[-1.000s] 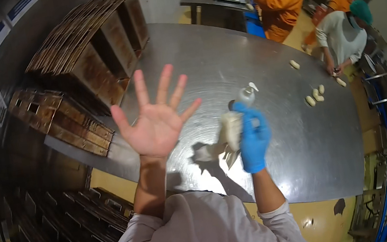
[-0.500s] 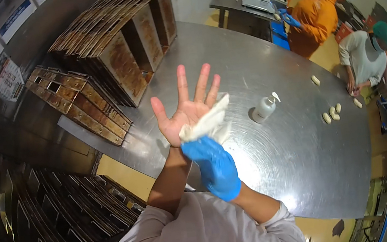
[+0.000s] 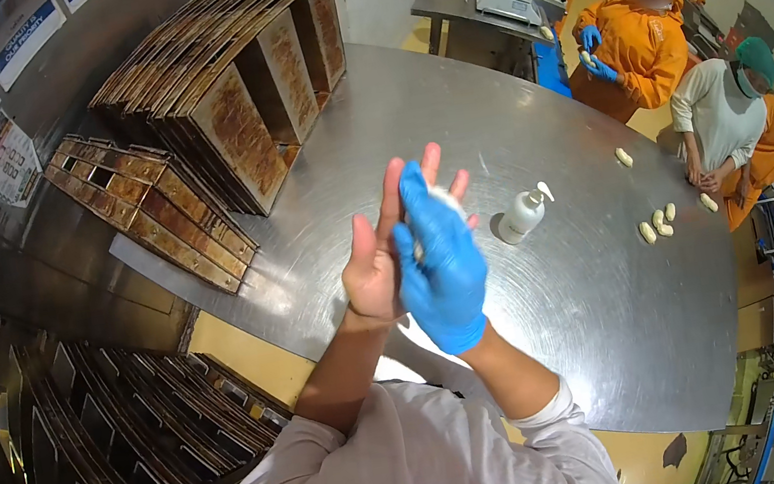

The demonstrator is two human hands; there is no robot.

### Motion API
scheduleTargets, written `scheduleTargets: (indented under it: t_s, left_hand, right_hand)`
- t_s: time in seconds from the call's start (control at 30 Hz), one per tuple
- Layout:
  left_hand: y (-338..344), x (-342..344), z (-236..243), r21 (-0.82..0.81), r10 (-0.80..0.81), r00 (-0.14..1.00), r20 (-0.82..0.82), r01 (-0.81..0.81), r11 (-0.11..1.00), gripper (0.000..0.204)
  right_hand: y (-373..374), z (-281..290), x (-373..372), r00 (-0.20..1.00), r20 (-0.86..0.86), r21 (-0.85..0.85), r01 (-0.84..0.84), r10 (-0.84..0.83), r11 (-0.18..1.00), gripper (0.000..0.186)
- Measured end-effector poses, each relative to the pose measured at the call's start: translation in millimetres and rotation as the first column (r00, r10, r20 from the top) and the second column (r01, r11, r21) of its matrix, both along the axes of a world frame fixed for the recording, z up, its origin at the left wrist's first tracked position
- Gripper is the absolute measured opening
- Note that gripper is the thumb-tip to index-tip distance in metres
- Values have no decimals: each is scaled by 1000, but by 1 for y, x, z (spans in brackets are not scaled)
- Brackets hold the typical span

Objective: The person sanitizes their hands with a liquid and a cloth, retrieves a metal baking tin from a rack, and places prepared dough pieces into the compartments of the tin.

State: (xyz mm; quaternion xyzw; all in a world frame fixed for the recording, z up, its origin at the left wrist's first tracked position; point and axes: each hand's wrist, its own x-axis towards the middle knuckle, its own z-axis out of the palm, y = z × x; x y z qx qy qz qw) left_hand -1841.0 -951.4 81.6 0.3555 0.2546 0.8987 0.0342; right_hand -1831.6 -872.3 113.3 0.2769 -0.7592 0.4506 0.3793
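My left hand [image 3: 372, 283] is bare, palm up over the metal table, its fingers spread. Across its palm lies my right hand [image 3: 447, 283] in a blue glove, pressing a white cloth [image 3: 444, 199] against it. Most of the cloth is hidden under the glove; only a bit shows by the fingers. To the right of both hands a white pump bottle [image 3: 522, 217] stands upright on the table.
Rusty metal pans [image 3: 234, 139] stand stacked at the far left, with a smaller stack [image 3: 144, 210] beside them. Several pale oblong pieces [image 3: 671, 212] lie on the table's [image 3: 613, 328] right side. Co-workers stand beyond it; a dark rack [image 3: 132, 424] is at lower left.
My right hand has moved up from the left wrist onto the left palm, taking the cloth along. My left hand has shifted slightly right and down.
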Motion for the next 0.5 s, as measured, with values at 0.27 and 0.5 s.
scheduleTargets:
  t_s: [0.27,0.5]
  left_hand:
    - [6,4,-2,122,-19,999,49,13,992,65]
    - [-20,-16,26,290,-181,977,112,142,946,71]
  right_hand:
    - [7,-14,17,999,-37,208,-5,13,978,51]
    - [38,-7,39,850,401,-143,-309,340,940,38]
